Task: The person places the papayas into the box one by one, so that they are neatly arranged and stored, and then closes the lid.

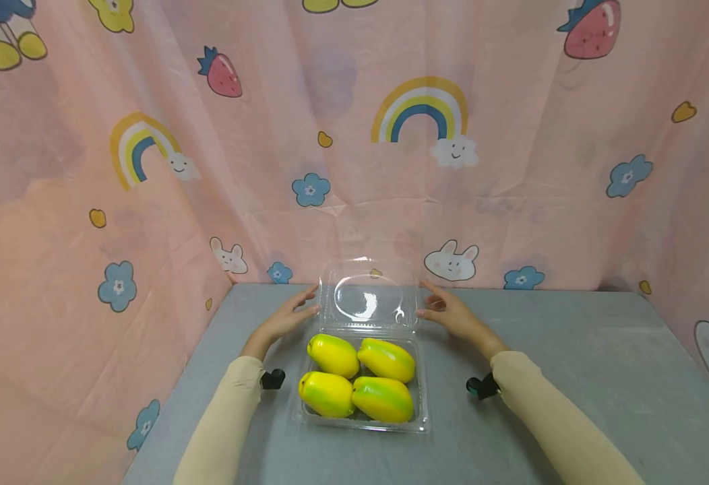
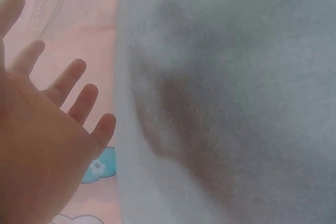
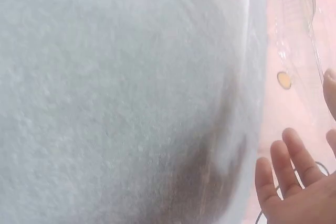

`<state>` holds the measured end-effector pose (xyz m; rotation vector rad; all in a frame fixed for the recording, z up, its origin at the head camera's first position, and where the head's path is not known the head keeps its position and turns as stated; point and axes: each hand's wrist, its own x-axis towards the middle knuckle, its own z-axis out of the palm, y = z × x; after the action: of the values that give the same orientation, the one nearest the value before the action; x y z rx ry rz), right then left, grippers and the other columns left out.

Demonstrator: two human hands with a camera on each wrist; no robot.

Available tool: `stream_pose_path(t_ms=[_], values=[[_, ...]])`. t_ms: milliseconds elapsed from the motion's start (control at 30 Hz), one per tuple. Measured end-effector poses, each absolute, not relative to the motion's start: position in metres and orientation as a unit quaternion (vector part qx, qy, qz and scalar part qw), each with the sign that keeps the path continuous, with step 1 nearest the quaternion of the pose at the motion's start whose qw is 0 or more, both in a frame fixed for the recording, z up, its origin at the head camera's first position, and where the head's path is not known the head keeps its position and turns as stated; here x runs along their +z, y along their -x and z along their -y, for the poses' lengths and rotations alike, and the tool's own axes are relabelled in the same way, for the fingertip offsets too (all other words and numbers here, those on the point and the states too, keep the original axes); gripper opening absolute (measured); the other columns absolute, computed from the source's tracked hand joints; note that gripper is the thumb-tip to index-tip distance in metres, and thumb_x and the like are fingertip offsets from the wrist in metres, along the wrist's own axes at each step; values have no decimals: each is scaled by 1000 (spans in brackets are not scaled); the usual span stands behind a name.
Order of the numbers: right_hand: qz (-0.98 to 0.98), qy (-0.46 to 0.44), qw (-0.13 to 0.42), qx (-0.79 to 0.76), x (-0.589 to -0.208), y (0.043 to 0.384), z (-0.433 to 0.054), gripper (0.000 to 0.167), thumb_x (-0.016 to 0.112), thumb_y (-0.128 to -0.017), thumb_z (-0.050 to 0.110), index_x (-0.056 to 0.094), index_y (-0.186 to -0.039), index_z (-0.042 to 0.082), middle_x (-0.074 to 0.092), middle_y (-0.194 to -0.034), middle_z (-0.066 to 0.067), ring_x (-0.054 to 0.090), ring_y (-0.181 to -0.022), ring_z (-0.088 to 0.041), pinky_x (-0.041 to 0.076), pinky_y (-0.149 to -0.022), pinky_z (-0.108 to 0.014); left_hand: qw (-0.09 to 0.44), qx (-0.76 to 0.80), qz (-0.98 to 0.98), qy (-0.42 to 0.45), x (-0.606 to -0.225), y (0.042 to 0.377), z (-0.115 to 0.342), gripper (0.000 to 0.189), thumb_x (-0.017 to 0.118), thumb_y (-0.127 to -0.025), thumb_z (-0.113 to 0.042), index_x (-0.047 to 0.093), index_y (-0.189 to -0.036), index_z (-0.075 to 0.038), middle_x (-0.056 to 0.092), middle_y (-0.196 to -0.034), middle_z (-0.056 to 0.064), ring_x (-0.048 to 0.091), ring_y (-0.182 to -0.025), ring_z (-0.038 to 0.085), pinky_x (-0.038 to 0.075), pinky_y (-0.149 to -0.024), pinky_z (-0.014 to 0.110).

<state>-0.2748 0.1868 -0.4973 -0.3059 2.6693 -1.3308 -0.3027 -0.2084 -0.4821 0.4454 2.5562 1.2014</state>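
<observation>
A clear plastic clamshell box point(image 1: 360, 426) sits on the table in the head view, its hinged lid point(image 1: 369, 303) raised at the far side. Several yellow-green fruits, like small papayas or mangoes point(image 1: 382, 399), lie in its base in two rows. My left hand point(image 1: 283, 322) is at the lid's left edge, thumb and fingertips right beside it. On the opposite side, my right hand point(image 1: 456, 319) has its fingertips close to the lid's right edge. Both wrist views show spread, gently bent fingers, with part of the clear lid point(image 3: 302, 35) near the right thumb.
A grey table point(image 1: 573, 377) extends on both sides of the box. Behind and to the sides hangs a pink printed curtain point(image 1: 354, 162), its lower edge meeting the table's back edge. Dark wrist mounts point(image 1: 483, 386) stick out below both cream sleeves point(image 1: 557, 417).
</observation>
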Motion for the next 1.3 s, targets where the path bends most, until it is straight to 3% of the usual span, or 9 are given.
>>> stream_pose_path(t_ms=[233,400,800,1067,1300], values=[[-883,106,31,-456,-494,268,-183,81,69,-93,28,20,-159,25,55,-136,-21,53,-124,-40,47,-105,-59,131,421,-884,-154,-479,298,208,70,53,-101,-39,15,-159,-32,30,-163,11,24,-151,41,25,-116,71],[-886,102,16,-452,-492,263,-181,84,70,-93,31,19,-159,30,55,-137,-19,53,-124,-38,47,-107,-57,125,422,-884,-157,-475,293,206,72,54,-101,-39,13,-159,-32,30,-163,12,25,-151,40,27,-117,68],[-875,117,0,-470,-478,246,-183,76,65,-96,34,21,-158,33,50,-143,-18,52,-125,-37,47,-105,-58,110,442,-869,-191,-463,277,208,75,56,-101,-32,8,-158,-38,28,-163,16,26,-150,41,19,-121,67],[-864,144,-4,-482,-466,230,-185,68,57,-99,41,22,-157,38,35,-158,-15,45,-134,-40,43,-106,-64,97,445,-862,-220,-457,257,216,75,54,-102,-30,8,-160,-29,26,-164,16,24,-150,43,20,-119,69],[-858,164,2,-487,-461,208,-189,62,51,-103,39,23,-157,34,23,-165,-12,36,-142,-43,33,-111,-71,108,474,-838,-248,-453,237,221,68,44,-106,-27,3,-160,-30,11,-169,8,11,-155,36,13,-122,68]])
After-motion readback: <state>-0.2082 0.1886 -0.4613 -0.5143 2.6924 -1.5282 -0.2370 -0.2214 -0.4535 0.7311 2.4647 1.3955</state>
